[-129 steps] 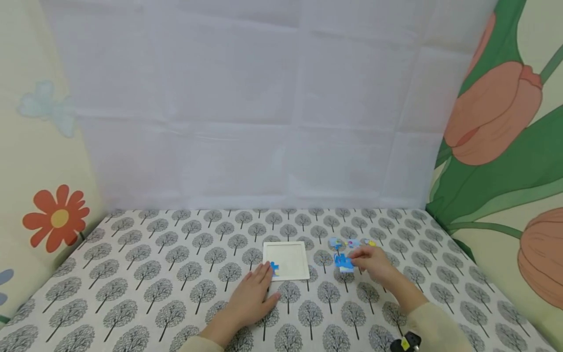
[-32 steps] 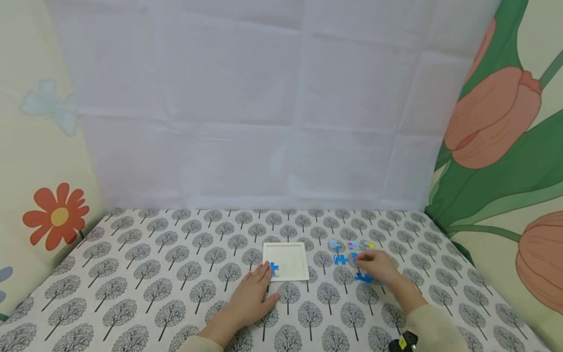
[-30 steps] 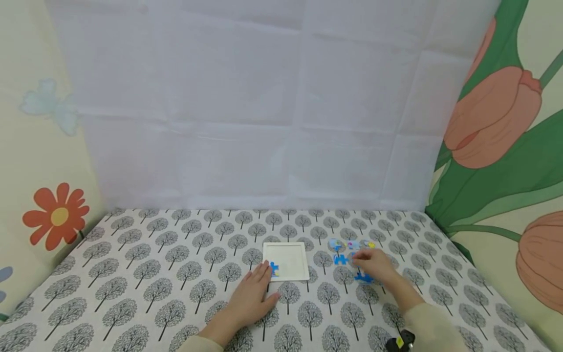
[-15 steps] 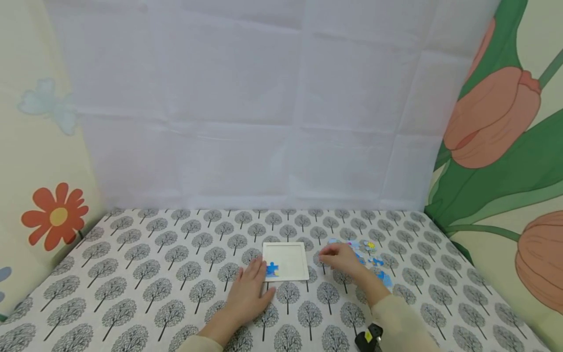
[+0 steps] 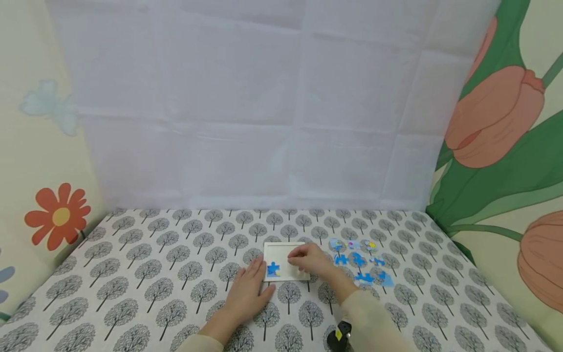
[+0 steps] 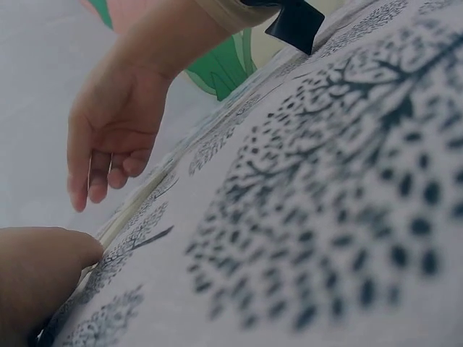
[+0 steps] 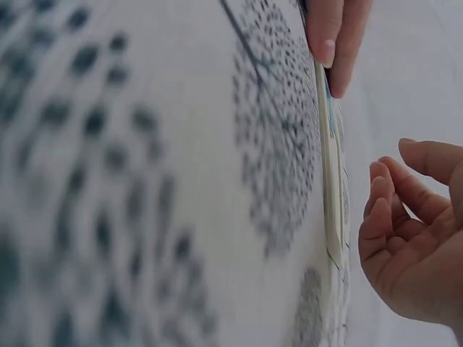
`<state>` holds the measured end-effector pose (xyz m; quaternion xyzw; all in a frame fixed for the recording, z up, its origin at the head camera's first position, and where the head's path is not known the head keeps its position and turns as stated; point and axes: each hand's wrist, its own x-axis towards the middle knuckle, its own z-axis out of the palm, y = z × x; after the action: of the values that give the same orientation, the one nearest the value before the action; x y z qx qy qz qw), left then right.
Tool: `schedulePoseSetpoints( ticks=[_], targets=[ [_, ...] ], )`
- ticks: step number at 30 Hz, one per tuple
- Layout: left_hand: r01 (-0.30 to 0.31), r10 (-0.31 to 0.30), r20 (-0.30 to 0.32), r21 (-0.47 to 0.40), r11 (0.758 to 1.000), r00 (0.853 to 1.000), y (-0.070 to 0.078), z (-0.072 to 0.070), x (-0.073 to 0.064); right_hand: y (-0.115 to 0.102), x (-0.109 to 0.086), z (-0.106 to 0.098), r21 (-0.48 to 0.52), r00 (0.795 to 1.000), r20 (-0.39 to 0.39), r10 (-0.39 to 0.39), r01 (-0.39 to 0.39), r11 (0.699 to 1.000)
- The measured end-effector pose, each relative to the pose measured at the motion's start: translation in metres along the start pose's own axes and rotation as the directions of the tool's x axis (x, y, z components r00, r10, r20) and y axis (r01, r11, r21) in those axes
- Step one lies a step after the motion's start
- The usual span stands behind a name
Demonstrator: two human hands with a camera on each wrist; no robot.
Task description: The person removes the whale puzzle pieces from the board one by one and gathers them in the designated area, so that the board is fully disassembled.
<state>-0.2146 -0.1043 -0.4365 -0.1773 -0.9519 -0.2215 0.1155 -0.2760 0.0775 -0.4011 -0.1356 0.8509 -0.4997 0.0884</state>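
Note:
A square white puzzle tray [image 5: 286,279] lies flat on the table, with one blue jigsaw piece [image 5: 273,269] in its near left corner. My left hand [image 5: 247,292] rests at the tray's left edge with its fingers straight. Above the tray's right half hovers my right hand [image 5: 311,259]. In the right wrist view the right hand [image 7: 419,238] has loosely curled fingers, the thumb stands apart, and nothing shows between them. To the right lie several loose blue jigsaw pieces [image 5: 358,259], some partly behind the right forearm.
A white cloth printed with grey trees [image 5: 176,274] covers the table. At the back hangs a white sheet [image 5: 246,107]. Painted side walls stand left and right, with a red flower [image 5: 60,215] on the left one. A black device [image 5: 338,337] sits on the right wrist.
My right hand has moved left from the loose pieces to above the tray. Those pieces now lie more spread out. The left hand has shifted slightly left, uncovering more of the piece in the tray.

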Motion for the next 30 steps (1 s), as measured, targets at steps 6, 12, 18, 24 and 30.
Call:
schedulePoseSetpoints(
  ticks=[6,12,18,24,30],
  targets=[
    [0.022,-0.022,0.007,-0.073,0.997,1.000,-0.003,-0.001,0.002,-0.002,0.006,0.014,0.017,1.000,0.012,0.020,-0.020,1.000],
    [0.019,-0.020,-0.016,-0.078,0.997,1.000,-0.005,-0.001,0.004,-0.004,0.005,0.022,0.021,0.996,0.009,0.088,-0.088,0.996],
    [0.039,-0.043,-0.033,-0.098,0.994,0.999,-0.005,0.000,0.004,0.000,0.004,0.026,-0.051,0.999,-0.009,0.037,-0.037,0.998],
    [0.040,-0.044,-0.045,-0.087,0.995,0.998,-0.005,0.001,0.004,0.004,0.005,0.028,-0.105,1.000,-0.021,-0.022,0.019,0.994],
    [0.025,-0.028,-0.051,-0.073,0.997,0.998,-0.006,0.001,0.004,0.003,0.005,0.029,-0.122,0.999,-0.017,-0.040,0.037,0.992]
  ],
)
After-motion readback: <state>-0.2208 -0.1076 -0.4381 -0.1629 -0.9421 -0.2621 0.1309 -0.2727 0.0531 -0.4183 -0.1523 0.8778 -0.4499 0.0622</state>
